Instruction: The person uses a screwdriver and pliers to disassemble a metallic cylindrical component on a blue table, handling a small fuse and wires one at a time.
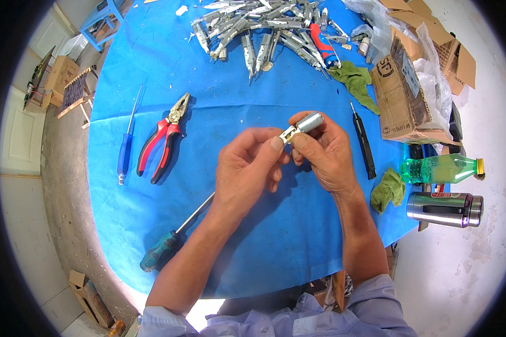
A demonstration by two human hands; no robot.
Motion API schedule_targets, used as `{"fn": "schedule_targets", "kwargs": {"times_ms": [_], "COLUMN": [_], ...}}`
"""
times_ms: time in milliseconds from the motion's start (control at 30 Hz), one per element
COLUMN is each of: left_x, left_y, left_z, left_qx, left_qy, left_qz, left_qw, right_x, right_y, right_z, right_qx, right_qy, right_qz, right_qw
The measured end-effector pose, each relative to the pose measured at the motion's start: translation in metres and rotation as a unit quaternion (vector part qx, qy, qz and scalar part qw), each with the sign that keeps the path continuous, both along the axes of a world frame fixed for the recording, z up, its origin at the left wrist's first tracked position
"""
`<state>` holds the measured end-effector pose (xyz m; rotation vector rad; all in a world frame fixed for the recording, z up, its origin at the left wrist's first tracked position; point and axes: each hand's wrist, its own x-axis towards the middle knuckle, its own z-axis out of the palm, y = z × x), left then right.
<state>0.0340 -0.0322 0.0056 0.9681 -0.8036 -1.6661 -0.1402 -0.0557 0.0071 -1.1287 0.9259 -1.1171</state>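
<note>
Both hands meet above the middle of the blue-covered table, holding a small silver motor-like cylinder (310, 122) with a pale frame at one end. My left hand (247, 163) pinches the frame between thumb and fingers. The cylinder's side is gripped by my right hand (323, 149), its thumb near the joint between cylinder and frame. Fingers cover parts of the piece. Red-and-black pliers (166, 137) lie left of my left hand. Beneath my left forearm, a screwdriver with a teal handle (160, 251) is partly hidden.
At the far side lies a heap of grey-and-white parts (253, 28) beside a red-and-blue tool (323, 46). A blue screwdriver (125, 154) lies left, a black one (364, 140) right. Rightward are green cloths (354, 81), a cardboard box (396, 98), a green bottle (441, 168) and a steel flask (444, 209).
</note>
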Motion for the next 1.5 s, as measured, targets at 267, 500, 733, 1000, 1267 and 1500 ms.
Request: {"fn": "schedule_targets", "kwargs": {"times_ms": [267,500,733,1000,1267,1500], "left_x": [0.0,-0.0003,0.0001,-0.0013,-0.0013,-0.0024], "left_y": [-0.0002,-0.0001,-0.0011,-0.0001,0.0,0.0015], "left_z": [-0.0008,-0.001,-0.0023,-0.0028,-0.001,0.0009], "left_qx": [-0.004,-0.002,0.004,0.007,0.021,0.0], "left_qy": [0.012,0.004,0.001,0.012,0.004,-0.047], "left_qz": [-0.004,-0.007,0.002,-0.002,-0.009,-0.027], "left_qw": [1.0,1.0,1.0,1.0,1.0,0.999], "right_x": [0.0002,0.0003,0.0022,0.0008,-0.0012,-0.0006], "right_y": [0.0006,0.0,0.001,0.0018,-0.0001,-0.0001], "right_z": [0.001,-0.0002,0.0016,0.0006,-0.001,-0.0016], "right_qx": [0.014,0.009,-0.007,-0.002,-0.002,0.002], "right_qy": [0.006,0.035,0.025,0.009,-0.028,-0.006], "right_qz": [-0.003,-0.01,-0.003,0.0,-0.014,-0.04], "right_qw": [1.0,0.999,1.0,1.0,1.0,0.999]}}
